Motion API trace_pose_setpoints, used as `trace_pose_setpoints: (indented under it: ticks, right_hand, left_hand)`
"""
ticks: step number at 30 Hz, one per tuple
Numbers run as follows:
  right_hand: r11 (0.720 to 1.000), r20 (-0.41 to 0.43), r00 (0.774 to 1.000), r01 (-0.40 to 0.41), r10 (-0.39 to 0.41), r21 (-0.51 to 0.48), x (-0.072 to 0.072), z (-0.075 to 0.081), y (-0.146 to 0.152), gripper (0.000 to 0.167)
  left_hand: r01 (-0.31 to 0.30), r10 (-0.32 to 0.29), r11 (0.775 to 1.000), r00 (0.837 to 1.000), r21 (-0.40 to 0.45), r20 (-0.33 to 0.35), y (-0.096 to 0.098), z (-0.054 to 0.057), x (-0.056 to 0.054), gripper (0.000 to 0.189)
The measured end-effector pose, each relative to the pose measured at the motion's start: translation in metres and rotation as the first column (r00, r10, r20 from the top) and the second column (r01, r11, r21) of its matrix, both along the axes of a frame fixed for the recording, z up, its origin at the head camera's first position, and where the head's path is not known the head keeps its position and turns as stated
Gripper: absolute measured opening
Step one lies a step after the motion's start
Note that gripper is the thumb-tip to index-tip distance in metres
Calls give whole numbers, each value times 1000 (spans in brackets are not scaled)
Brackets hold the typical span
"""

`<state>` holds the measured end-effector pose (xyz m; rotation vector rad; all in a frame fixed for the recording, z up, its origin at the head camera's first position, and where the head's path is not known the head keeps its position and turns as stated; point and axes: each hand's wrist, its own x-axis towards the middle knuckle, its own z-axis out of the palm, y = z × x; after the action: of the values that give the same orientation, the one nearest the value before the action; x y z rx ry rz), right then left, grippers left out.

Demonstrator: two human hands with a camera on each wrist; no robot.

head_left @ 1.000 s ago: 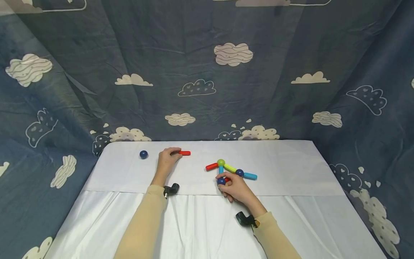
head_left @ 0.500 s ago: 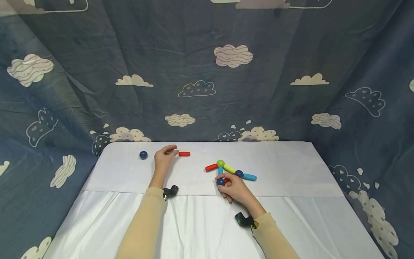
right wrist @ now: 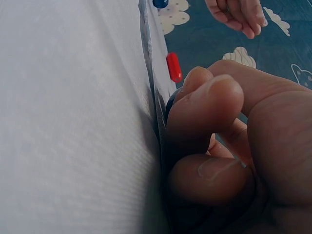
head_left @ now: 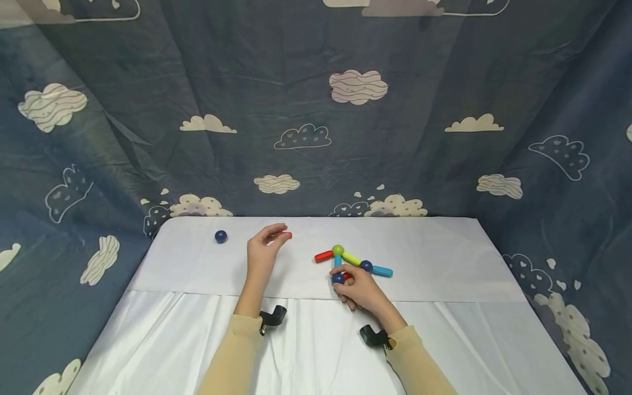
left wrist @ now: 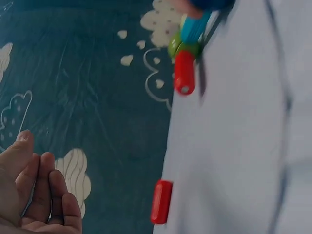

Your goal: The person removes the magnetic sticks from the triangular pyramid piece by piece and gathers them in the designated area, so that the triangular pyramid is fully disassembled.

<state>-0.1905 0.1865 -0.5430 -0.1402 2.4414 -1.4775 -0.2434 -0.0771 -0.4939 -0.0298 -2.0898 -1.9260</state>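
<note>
A small red rod (left wrist: 161, 202) lies on the white table. My left hand (head_left: 264, 249) hovers over it, apart from it, thumb and fingers spread with nothing between them. My right hand (head_left: 362, 288) grips a dark blue ball (head_left: 338, 278) at the near end of a joined stick-and-ball figure; a short red piece (head_left: 347, 276) shows beside it, partly covered by the fingers. From that ball a light blue rod (head_left: 338, 260) runs to a green ball (head_left: 338, 250). A red rod (head_left: 323, 256) and a yellow-green rod (head_left: 351, 258) branch off there.
Beyond the yellow-green rod sit another dark blue ball (head_left: 366, 266) and a blue rod (head_left: 382, 271). A loose dark blue ball (head_left: 220, 236) rests at the table's back left. A dark cloud-patterned curtain (head_left: 306, 164) hangs behind the white table (head_left: 444, 258).
My left hand has drawn back from the red rod's left end, then shifted right and risen above it. My right hand stays at the blue ball.
</note>
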Motion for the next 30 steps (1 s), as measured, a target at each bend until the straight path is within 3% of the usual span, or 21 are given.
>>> trace_pose_setpoints:
  ticks: [4,7,13,23,30]
  right_hand:
    - [1000,10,1000,0,0,-6,0,1,-1,35]
    - [1000,29,1000,-7,7,-11,1,1,-1,35]
    - [1000,17,1000,-8,8,0,1,1,-1,34]
    - [994,23,994,-105,104,31,6,4,-1,33]
    - [970,42,970,-239,238,38,12,11,-4,28]
  left_hand:
    - [18,-18,999,1000,-42,1,16,-14,14,29]
    - [27,-24,998,998,-59,56,25,-29,24,30]
    - [98,-77,985,987,-143,144,38,-54,30,34]
    - [176,-136,942,979,-286,154,41,-58,31,43]
    - [206,-156,901,975,-382,159,40,-57,30,39]
